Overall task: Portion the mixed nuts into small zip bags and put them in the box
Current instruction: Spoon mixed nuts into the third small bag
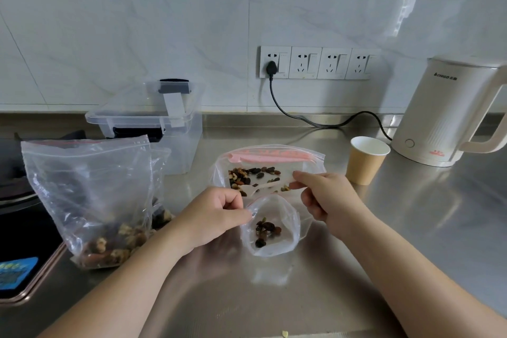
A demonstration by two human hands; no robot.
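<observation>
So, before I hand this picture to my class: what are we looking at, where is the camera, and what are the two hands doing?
There is no machine here, only a person's two bare hands. The one picture comes from a camera worn on the person's head, looking forward and down at a steel counter.

The left hand pinches open the rim of a small zip bag, which holds a few nuts. The right hand holds a white plastic spoon reaching into a larger bag of mixed nuts.

Also on the counter: a big standing bag of nuts, a clear plastic box, a paper cup and a kettle.
</observation>
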